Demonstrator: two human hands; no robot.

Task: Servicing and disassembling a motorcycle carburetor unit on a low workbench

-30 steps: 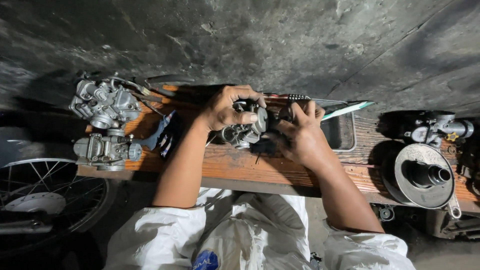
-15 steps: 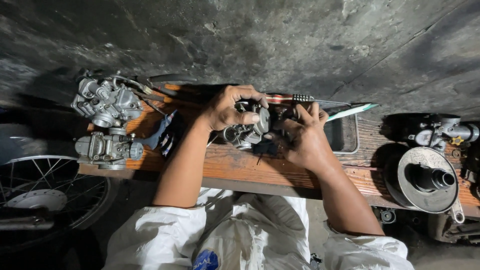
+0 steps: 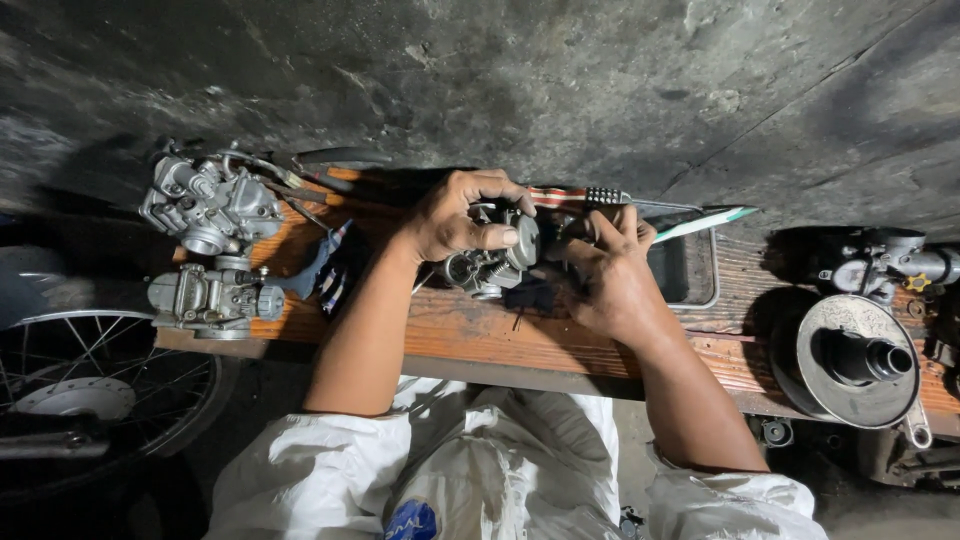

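My left hand (image 3: 455,218) grips a small grey metal carburetor (image 3: 492,262) from above, thumb across its round face. My right hand (image 3: 605,270) is closed around the carburetor's right side, fingers curled near its top. Both hands hold it just over a worn wooden workbench (image 3: 520,335). What my right fingers pinch is hidden.
Two more carburetors (image 3: 208,205) (image 3: 212,297) sit at the bench's left end. A metal tray (image 3: 685,268) and a striped-handle tool (image 3: 580,195) lie behind my hands. A round clutch pulley (image 3: 858,362) and another carburetor (image 3: 885,265) stand right. A spoked wheel (image 3: 90,395) is lower left.
The view has shifted slightly. My hands stay on the carburetor with only small finger movements.
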